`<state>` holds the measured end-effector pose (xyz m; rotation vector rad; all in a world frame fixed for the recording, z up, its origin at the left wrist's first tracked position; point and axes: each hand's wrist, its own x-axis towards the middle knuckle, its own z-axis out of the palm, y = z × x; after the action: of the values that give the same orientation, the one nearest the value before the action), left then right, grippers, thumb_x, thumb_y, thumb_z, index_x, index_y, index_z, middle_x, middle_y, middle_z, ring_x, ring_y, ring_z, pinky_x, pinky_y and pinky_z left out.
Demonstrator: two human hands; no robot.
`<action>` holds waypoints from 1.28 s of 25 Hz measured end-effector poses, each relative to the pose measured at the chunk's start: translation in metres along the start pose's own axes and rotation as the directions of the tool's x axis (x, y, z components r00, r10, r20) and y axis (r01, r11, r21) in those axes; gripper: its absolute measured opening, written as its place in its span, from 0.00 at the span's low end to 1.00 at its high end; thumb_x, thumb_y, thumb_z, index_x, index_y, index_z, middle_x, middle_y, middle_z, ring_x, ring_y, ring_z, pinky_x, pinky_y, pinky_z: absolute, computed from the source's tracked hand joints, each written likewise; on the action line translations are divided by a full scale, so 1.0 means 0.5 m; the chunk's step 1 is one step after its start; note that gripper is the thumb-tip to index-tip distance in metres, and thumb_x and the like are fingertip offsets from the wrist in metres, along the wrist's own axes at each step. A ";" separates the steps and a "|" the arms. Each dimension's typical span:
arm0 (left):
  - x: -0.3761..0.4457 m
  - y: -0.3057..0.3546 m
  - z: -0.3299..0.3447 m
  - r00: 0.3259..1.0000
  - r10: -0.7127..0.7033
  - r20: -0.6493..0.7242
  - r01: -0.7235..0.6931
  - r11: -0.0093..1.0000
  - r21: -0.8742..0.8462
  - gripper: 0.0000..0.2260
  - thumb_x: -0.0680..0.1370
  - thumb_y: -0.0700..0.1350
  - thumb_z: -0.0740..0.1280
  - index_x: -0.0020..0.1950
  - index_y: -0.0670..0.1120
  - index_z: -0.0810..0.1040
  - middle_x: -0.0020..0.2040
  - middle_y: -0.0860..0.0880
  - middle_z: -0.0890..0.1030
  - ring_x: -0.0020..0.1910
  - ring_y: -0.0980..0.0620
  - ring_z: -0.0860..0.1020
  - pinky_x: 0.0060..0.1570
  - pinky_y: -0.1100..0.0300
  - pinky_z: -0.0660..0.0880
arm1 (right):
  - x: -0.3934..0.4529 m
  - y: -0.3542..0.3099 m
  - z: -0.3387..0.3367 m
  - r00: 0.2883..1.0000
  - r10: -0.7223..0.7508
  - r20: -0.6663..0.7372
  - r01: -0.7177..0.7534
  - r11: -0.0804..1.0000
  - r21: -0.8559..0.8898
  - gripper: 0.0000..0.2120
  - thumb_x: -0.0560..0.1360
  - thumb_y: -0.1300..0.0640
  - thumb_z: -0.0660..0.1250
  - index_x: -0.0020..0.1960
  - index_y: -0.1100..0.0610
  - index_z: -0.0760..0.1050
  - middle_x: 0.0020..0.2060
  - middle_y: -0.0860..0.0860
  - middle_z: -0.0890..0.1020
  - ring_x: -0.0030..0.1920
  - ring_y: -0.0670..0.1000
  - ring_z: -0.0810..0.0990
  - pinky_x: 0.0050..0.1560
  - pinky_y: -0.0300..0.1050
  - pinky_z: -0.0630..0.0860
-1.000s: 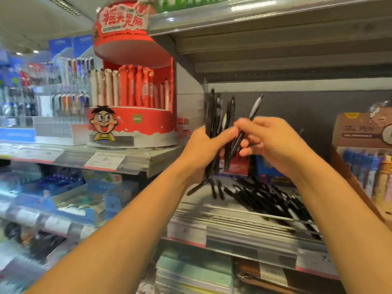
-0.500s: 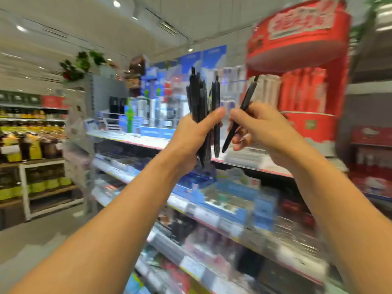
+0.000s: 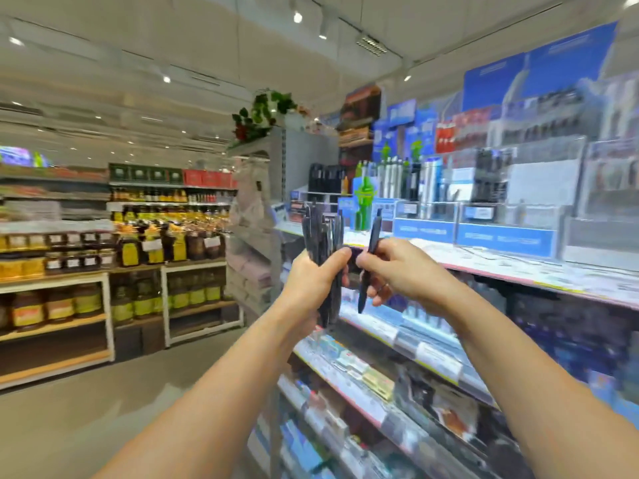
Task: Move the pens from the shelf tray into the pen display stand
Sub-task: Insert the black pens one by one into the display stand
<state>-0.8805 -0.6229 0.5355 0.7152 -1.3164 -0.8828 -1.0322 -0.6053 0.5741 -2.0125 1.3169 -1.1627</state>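
Note:
My left hand (image 3: pixel 316 280) grips a bundle of several black pens (image 3: pixel 320 233), held upright in front of me. Just to its right, my right hand (image 3: pixel 397 271) pinches a single black pen (image 3: pixel 371 236), tilted slightly, its tip pointing down. Both hands are raised in front of the stationery shelves. Tiered pen display stands (image 3: pixel 477 216) with blue fronts sit on the upper shelf behind and to the right of my hands. The shelf tray with the loose pens and the red display stand are out of view.
Stationery shelves (image 3: pixel 432 350) with price strips run along the right, packed with small boxed goods. An open aisle floor (image 3: pixel 86 409) lies at the left. Across it stand wooden shelves (image 3: pixel 55 326) of jars and bottles. A grey shelf end panel (image 3: pixel 256 236) stands ahead.
The view has swung left, away from the pen tray and red stand, toward the blue display stands and the aisle. Both hands keep their pens; the right pen now stands more upright.

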 end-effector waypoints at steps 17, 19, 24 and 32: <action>0.754 -0.204 -0.259 0.987 0.088 -0.134 -0.065 0.983 0.169 0.10 0.80 0.49 0.70 0.47 0.42 0.80 0.34 0.49 0.80 0.25 0.57 0.75 0.28 0.66 0.70 | 0.746 0.071 0.202 0.995 -0.032 -0.090 0.023 0.995 -0.099 0.02 0.80 0.62 0.67 0.51 0.61 0.76 0.34 0.58 0.82 0.33 0.56 0.84 0.37 0.54 0.85; 0.832 -0.220 -0.266 0.992 0.072 -0.100 -0.063 0.994 0.086 0.11 0.79 0.49 0.70 0.45 0.42 0.78 0.29 0.51 0.79 0.21 0.58 0.73 0.22 0.69 0.67 | 0.807 0.065 0.191 0.981 -0.049 -0.187 0.014 0.983 -0.185 0.06 0.78 0.62 0.69 0.45 0.59 0.73 0.33 0.56 0.84 0.31 0.55 0.86 0.35 0.53 0.85; 1.035 -0.243 -0.285 0.987 0.144 0.063 -0.143 0.989 -0.020 0.11 0.79 0.50 0.71 0.41 0.44 0.79 0.29 0.51 0.80 0.26 0.56 0.77 0.27 0.66 0.72 | 0.959 0.046 0.155 0.916 -0.057 -0.398 -0.072 0.951 -0.300 0.08 0.82 0.57 0.63 0.53 0.63 0.75 0.40 0.60 0.85 0.37 0.57 0.87 0.37 0.55 0.85; 1.252 -0.252 -0.297 0.937 0.190 0.294 -0.138 0.972 -0.189 0.09 0.79 0.51 0.71 0.46 0.46 0.80 0.32 0.53 0.82 0.31 0.55 0.78 0.37 0.60 0.76 | 1.143 0.008 0.123 0.769 -0.149 -0.622 -0.060 0.952 -0.301 0.07 0.80 0.58 0.68 0.54 0.62 0.76 0.39 0.60 0.85 0.34 0.55 0.87 0.34 0.49 0.83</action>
<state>-0.7319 -1.2334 0.7230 0.3364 -1.5354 -0.9822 -0.8784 -1.1250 0.7649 -1.9182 1.8780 -1.8844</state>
